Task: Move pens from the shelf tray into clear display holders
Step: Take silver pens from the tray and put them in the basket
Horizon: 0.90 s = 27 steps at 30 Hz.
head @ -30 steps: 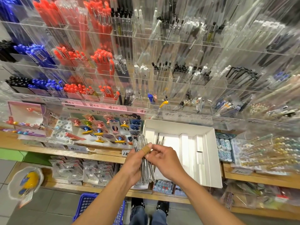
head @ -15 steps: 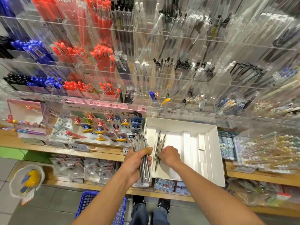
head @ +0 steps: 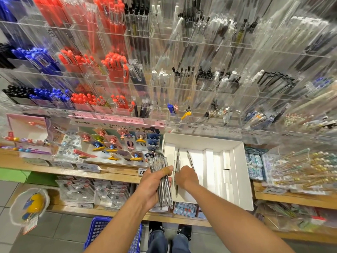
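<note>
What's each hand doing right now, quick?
Left hand: grips a bundle of clear pens.
Right hand: down in the white tray on the loose pens; its grip cannot be told.

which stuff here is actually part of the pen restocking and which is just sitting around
In the job:
- left hand, grip round a bundle of clear pens
- right hand on loose pens
- white tray
- clear display holders

Just about:
- blue basket
- character pen display
- eraser packs

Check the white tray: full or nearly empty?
Nearly empty: the white tray shows about two pens on its bare floor, by the right hand.
</note>
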### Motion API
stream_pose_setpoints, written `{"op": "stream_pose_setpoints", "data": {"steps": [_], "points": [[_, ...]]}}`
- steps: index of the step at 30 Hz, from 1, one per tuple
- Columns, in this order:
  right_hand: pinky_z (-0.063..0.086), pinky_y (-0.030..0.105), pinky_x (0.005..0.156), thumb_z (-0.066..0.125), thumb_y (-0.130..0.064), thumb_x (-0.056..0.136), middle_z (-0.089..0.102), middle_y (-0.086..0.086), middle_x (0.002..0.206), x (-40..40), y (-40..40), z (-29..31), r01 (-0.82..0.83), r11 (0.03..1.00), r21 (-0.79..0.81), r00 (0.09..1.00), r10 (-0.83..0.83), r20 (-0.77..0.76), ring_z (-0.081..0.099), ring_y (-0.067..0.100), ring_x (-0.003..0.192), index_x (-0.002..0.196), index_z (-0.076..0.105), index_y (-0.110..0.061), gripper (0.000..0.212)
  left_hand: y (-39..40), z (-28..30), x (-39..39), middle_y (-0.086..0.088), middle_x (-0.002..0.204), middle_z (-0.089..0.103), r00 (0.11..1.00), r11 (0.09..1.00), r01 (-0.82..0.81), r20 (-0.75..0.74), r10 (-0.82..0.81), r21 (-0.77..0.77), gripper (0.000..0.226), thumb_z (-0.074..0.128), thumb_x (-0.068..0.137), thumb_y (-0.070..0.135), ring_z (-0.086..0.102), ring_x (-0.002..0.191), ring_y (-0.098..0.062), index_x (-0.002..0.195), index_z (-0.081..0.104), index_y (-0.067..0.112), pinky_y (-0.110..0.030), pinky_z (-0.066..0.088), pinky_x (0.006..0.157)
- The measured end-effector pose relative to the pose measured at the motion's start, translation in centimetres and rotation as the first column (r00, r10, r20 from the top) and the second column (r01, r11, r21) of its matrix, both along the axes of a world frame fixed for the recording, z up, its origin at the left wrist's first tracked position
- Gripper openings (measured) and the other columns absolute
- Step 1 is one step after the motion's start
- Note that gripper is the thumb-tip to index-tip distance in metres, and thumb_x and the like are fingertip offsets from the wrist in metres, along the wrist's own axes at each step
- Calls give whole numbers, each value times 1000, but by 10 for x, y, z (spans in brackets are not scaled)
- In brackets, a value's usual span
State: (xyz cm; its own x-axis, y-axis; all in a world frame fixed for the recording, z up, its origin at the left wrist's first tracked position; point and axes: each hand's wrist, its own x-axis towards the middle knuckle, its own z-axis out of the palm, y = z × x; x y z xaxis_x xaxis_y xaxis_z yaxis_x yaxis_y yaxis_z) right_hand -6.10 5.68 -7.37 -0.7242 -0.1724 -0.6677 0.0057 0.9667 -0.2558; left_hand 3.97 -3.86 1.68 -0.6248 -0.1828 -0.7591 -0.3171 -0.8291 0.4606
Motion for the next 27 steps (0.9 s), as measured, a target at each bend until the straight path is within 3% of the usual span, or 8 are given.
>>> {"op": "stream_pose_setpoints", "data": {"steps": [3, 6, 9, 12, 15, 18, 23, 27], "points": [[54, 35, 66, 49, -23, 96, 64, 5, 79, -3, 6, 11, 122, 974, -193, 992, -115, 48, 63, 23, 73, 76, 58, -11, 26, 0, 2, 0, -11, 70, 68, 1000, 1000, 4, 6, -4, -1, 77, 80, 67, 6, 64, 53, -18, 133, 47, -13, -26, 55, 47], [54, 36, 79, 58, -31, 94, 66, 0, 94, -2, 19, 36, 251, 849, -465, 967, -238, 88, 64, 17, 86, 93, 63, -18, 14, 1, 4, -1, -11, 69, 70, 1000, 1000, -5, 6, 5, 3, 72, 80, 68, 5, 66, 53, -18, 131, 49, -13, -27, 55, 48], [50, 23, 64, 63, -30, 90, 67, -3, 89, 8, 29, 69, 260, 718, -646, 965, -204, 162, 62, 5, 72, 96, 62, -29, 6, 2, 8, -2, -12, 73, 70, 1000, 1000, 1, -15, -1, 6, 74, 82, 65, 10, 68, 57, -20, 128, 51, -11, -31, 57, 51], [50, 20, 60, 71, -26, 87, 66, -7, 74, 25, 34, 94, 235, 623, -746, 971, -118, 208, 61, 2, 62, 96, 65, -29, 11, 4, 13, -3, -28, 98, 72, 999, 999, 0, -48, 2, 52, 76, 79, 71, 12, 74, 80, -39, 135, 42, -8, -41, 59, 58], [54, 31, 66, 76, -28, 81, 64, -6, 73, 41, 33, 105, 168, 632, -756, 985, -78, 153, 59, 7, 64, 92, 64, -26, 17, 6, 14, -3, -36, 118, 63, 999, 999, -6, -42, 8, 40, 88, 82, 69, 11, 70, 95, -45, 144, 37, -2, -44, 60, 65], [53, 33, 65, 81, -25, 75, 61, -6, 68, 47, 29, 104, 154, 627, -764, 988, -109, 110, 55, 7, 61, 81, 61, -23, 21, 6, 12, -1, -36, 109, 67, 998, 999, 22, -57, -20, 24, 86, 85, 63, 9, 70, 97, -45, 135, 43, -11, -43, 61, 68], [53, 23, 58, 81, -39, 72, 71, 1, 74, 23, 35, 100, 255, 588, -768, 938, 42, 344, 65, 12, 60, 91, 64, -15, 35, -3, 7, 2, -29, 99, 68, 999, 998, 41, -12, -42, -51, 83, 78, 68, 2, 70, 82, -38, 138, 36, -16, -40, 58, 61], [54, 31, 74, 69, -29, 88, 69, 0, 95, -14, 37, 51, 249, 801, -544, 967, -237, 93, 68, 16, 81, 97, 62, -17, 17, -10, 2, 6, -13, 72, 59, 1000, 999, 12, -5, -12, -31, 48, 68, 80, -5, 58, 59, -20, 124, 48, -7, -28, 55, 52]]}}
